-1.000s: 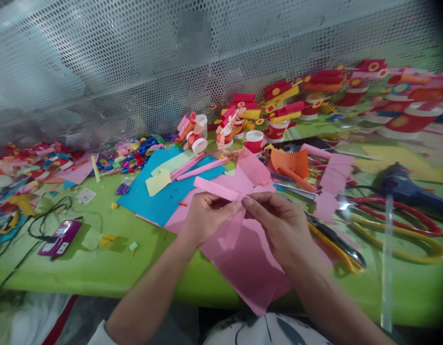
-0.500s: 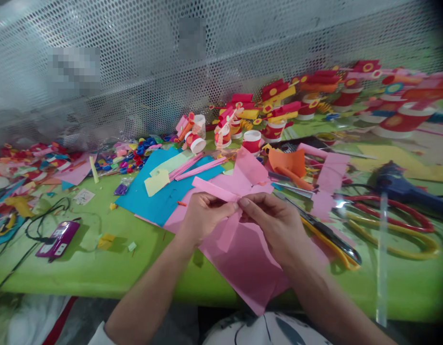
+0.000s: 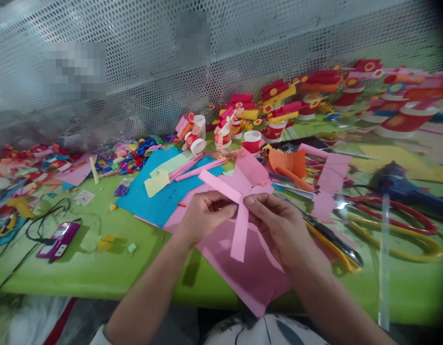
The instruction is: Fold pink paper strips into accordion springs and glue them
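Pink paper point(image 3: 240, 225) between the right fingers point(image 3: 259, 210)

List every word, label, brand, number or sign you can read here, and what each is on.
None can be read.
Small white square: printed marks, too blurred to read.
Purple device: pale patches, too small to tell if lettered.

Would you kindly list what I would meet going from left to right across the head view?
Purple device, small purple packet, left hand, hanging end of the held pink paper, right hand, blue glue gun.
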A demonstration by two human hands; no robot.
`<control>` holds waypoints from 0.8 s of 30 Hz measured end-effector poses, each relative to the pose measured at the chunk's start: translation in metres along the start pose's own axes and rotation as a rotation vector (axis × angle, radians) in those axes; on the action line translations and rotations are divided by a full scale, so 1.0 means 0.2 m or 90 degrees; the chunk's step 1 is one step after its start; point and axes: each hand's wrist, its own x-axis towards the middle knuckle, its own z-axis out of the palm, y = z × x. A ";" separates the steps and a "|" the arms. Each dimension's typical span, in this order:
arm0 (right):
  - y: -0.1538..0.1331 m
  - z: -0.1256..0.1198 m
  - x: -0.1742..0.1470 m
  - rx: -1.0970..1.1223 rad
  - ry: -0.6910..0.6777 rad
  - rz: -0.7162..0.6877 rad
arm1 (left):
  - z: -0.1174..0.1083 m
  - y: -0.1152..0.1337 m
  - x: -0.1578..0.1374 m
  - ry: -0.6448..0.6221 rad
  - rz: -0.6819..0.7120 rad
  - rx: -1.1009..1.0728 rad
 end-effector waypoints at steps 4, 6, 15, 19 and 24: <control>0.01 -0.01 0.00 0.000 -0.003 -0.018 | 0.01 -0.01 0.01 -0.008 -0.025 -0.078; 0.01 -0.01 0.00 -0.027 -0.002 -0.037 | 0.00 -0.03 0.02 -0.014 -0.050 -0.141; 0.02 -0.01 -0.01 -0.131 0.013 -0.135 | -0.02 -0.04 0.02 -0.053 -0.115 -0.215; -0.02 0.01 -0.04 -0.175 0.019 -0.173 | -0.03 -0.03 0.02 -0.062 -0.147 -0.218; -0.04 0.01 -0.07 -0.241 0.008 -0.212 | -0.04 -0.02 0.04 -0.032 -0.183 -0.204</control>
